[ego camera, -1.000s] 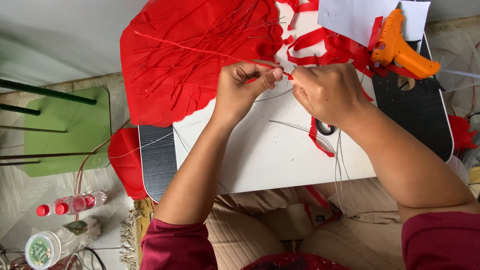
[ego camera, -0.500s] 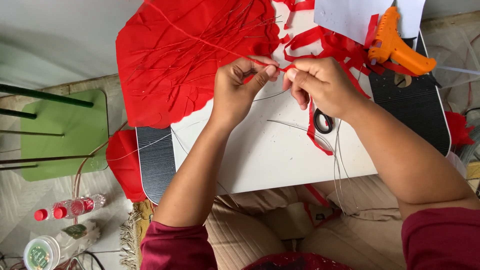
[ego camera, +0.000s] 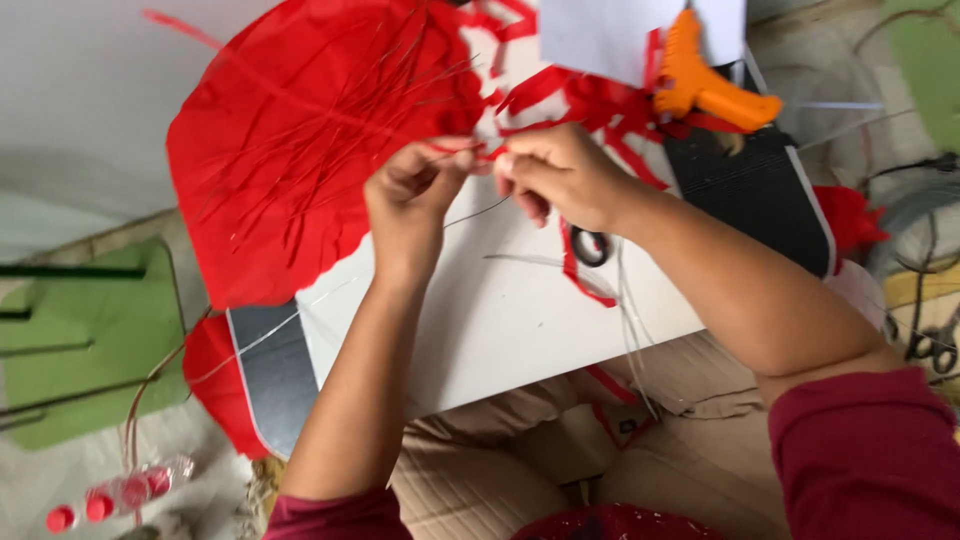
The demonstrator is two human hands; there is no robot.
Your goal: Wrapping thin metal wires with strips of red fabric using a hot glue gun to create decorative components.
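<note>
My left hand [ego camera: 415, 195] and my right hand [ego camera: 555, 175] meet above a white board [ego camera: 480, 320] on my lap. Both pinch a thin wire wrapped in red paper [ego camera: 487, 153] between their fingertips. The wire's bare end trails off to the lower left across the board. Behind the hands lies a large red paper sheet [ego camera: 300, 150] with several thin wires and red strips on it. Scissors [ego camera: 592, 245] lie on the board just under my right wrist.
An orange glue gun [ego camera: 705, 85] rests at the back right on a dark board [ego camera: 755, 195]. White paper [ego camera: 600, 35] lies behind it. A green stool [ego camera: 85, 330] stands at left, small red-capped bottles [ego camera: 115, 495] on the floor. More scissors [ego camera: 935, 345] at far right.
The view has swung right and down, so everything sits further left. My hands stay together on the red-wrapped wire, fingertips working it closer.
</note>
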